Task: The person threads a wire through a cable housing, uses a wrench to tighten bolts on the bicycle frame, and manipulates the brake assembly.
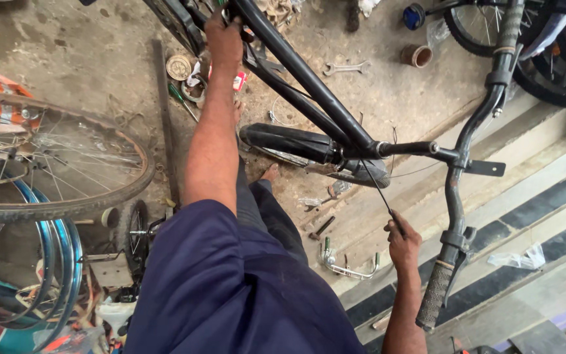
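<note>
We look down on a black bicycle frame [309, 82]; our left hand [224, 36] is clenched around its upper tube, apparently to keep it steady; our right hand [402, 239] pinches a thin black cable [376, 183] that runs taut up toward the head tube beside the handlebar [456, 190]. A spanner [345, 67] and a loose wheel [54, 164] lie on the workshop floor [86, 52] nearby.
</note>
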